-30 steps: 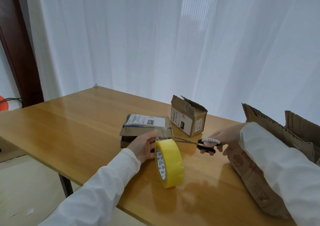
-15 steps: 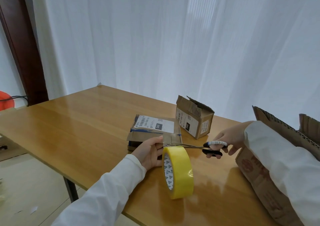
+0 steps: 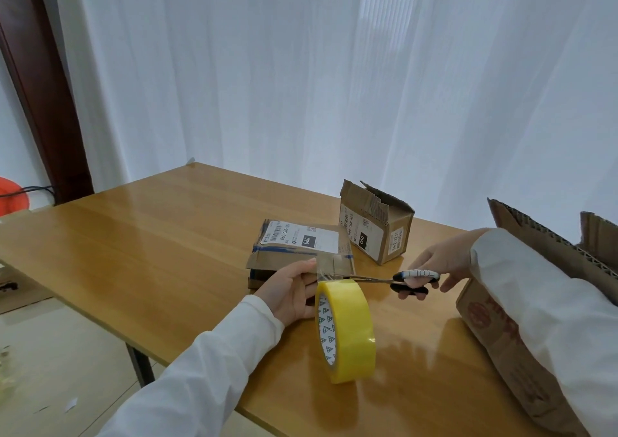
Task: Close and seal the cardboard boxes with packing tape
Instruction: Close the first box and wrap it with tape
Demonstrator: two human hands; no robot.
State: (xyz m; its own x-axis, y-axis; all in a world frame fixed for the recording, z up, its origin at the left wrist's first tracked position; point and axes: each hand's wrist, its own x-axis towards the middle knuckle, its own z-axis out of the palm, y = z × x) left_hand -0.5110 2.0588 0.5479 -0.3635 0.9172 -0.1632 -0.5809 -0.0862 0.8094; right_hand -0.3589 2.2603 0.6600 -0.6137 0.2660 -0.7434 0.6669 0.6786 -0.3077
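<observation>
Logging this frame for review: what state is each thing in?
Flat box: closed, lying flat.
Small box: upright, flaps open.
Big box: flaps open.
Tape roll: on edge, held by left hand.
Scissors: in right hand, blades at the tape.

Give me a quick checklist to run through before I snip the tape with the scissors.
1. Scissors gripped by the right hand: ok.
2. Tape roll steadied by the left hand: ok, it stands on edge at the palm.
3. Blade tips at the tape strip between roll and flat box: ok.
4. Left hand's fingers clear of the blades: cannot tell, they sit close to the tips.
5. Strip stuck down on the flat box: cannot tell.
6. Small box closed: not ok, flaps still open.
</observation>
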